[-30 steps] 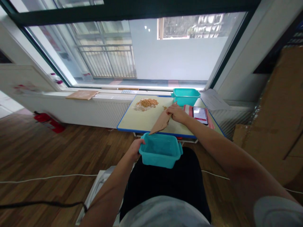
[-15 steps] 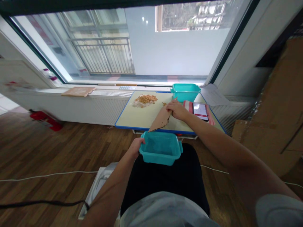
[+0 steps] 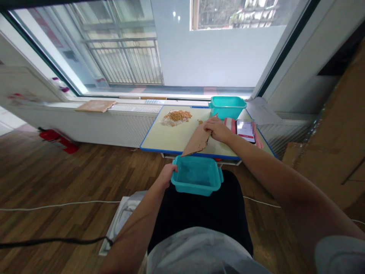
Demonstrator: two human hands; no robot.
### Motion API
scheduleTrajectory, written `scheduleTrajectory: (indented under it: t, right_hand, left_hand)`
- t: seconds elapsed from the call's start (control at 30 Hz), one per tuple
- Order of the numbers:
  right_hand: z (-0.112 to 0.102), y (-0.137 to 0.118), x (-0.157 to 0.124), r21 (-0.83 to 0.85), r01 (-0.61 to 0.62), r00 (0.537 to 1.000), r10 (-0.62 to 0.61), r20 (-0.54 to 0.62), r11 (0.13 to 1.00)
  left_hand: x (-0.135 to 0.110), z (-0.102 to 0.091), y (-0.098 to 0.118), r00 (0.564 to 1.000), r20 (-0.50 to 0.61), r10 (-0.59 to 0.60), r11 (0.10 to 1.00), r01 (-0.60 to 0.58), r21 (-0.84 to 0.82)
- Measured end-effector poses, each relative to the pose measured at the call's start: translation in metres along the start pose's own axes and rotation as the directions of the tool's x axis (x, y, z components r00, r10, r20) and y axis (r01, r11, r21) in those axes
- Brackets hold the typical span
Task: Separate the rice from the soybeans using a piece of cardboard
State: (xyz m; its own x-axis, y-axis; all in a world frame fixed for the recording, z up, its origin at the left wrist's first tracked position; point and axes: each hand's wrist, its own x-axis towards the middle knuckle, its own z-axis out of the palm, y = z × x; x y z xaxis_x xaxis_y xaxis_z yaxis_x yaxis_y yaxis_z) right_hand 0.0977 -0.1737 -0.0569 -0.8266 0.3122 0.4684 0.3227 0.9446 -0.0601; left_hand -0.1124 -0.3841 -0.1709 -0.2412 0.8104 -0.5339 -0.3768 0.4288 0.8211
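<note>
My left hand (image 3: 167,176) grips the left rim of a teal plastic tub (image 3: 196,175) held on my lap just below the table's front edge. My right hand (image 3: 218,128) is closed on a brown cardboard piece (image 3: 197,142) that slopes from the tabletop down over the edge toward the tub. A heap of tan beans mixed with white grains (image 3: 176,117) lies at the far left of the small blue-edged table (image 3: 168,139). A few stray beans (image 3: 200,122) sit near the cardboard's upper end.
A second teal tub (image 3: 227,106) stands at the table's back right. A phone (image 3: 245,130) lies on a red cloth beside my right hand. Cardboard boxes (image 3: 336,125) rise at the right. A radiator and window sill run behind; cables cross the wooden floor.
The view has shifted slightly down and left. The tub has risen closer to the table edge under the cardboard. Both hands keep their grips.
</note>
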Motion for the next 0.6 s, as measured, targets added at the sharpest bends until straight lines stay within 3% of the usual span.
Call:
scheduleTrajectory:
  t: [0.3,0.6]
  right_hand:
    - [0.0,0.004,-0.001,0.004,0.0,0.999,0.0,-0.036,1.0]
    - [-0.003,0.0,-0.001,0.007,0.048,0.996,-0.047,-0.078,0.999]
  left_hand:
    - [-0.005,0.003,0.0,0.997,0.003,0.078,0.995,-0.078,0.065]
    - [0.008,0.007,-0.006,0.994,-0.01,0.11,0.992,-0.109,0.062]
